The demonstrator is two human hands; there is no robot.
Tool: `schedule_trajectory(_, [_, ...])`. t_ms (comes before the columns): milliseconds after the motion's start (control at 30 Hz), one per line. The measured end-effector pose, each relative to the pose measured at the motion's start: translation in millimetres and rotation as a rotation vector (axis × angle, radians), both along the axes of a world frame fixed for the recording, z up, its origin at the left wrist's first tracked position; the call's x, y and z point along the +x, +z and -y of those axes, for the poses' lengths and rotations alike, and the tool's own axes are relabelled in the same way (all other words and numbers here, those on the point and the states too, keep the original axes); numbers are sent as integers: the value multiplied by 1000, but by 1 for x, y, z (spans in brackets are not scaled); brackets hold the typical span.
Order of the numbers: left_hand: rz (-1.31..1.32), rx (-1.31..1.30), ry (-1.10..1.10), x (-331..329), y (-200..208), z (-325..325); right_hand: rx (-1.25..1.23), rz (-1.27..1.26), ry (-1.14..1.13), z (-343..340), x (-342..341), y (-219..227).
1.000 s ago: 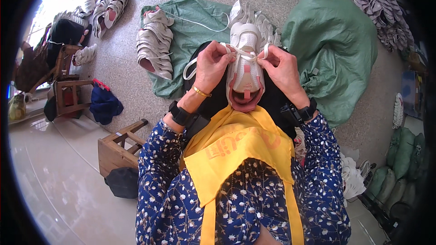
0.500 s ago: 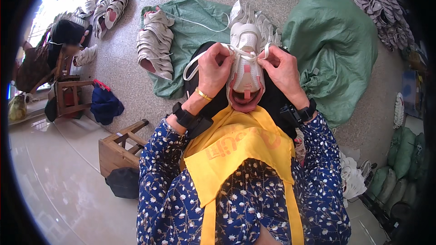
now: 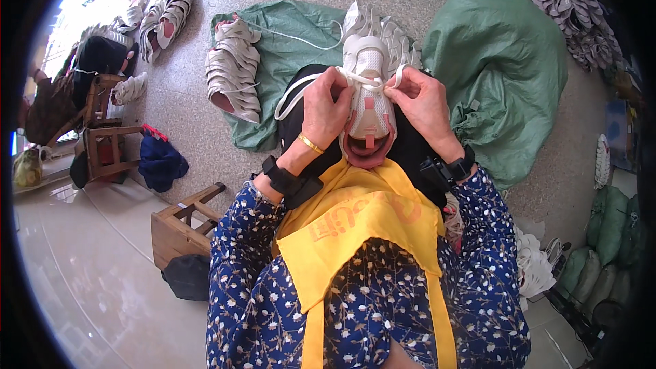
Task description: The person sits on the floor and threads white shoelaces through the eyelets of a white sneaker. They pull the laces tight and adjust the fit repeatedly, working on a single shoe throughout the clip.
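Note:
A white shoe upper (image 3: 370, 61) with pink lining round its opening lies between my knees, the opening toward me. A white shoelace (image 3: 292, 96) crosses its middle in a loose knot. My left hand (image 3: 322, 109) pinches the lace left of the knot, with a long loop hanging out beside it. On the other side, my right hand (image 3: 425, 101) grips the lace between thumb and forefinger, close against the upper. Both sets of fingertips hide short stretches of lace. The yellow apron (image 3: 369, 212) reaches up to the pink end of the upper.
Stacked white uppers (image 3: 232, 72) lie on a green woven sheet (image 3: 287, 20) at the left, with more uppers (image 3: 403, 44) beyond my shoe. A bulky green sack (image 3: 506, 61) is at the right. A wooden stool (image 3: 179, 229) stands left of me, and a person (image 3: 102, 55) sits farther left.
Both hands keep their hold on the lace and have barely shifted. The view has moved slightly; the lace knot looks nearly the same.

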State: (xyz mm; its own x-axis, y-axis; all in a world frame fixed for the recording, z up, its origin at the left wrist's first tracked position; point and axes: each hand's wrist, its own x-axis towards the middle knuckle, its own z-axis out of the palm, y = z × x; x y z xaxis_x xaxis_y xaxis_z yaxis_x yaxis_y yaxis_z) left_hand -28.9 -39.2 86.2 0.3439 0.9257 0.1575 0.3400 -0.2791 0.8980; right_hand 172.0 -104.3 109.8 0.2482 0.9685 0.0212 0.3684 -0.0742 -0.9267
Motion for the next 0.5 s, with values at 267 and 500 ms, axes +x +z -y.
schedule_trajectory(267, [36, 59, 76, 2, 6, 8, 37, 419, -51, 20, -9, 36])
schedule_trajectory(500, [-28, 296, -59, 1, 14, 7, 58, 447, 95, 20, -20, 33])
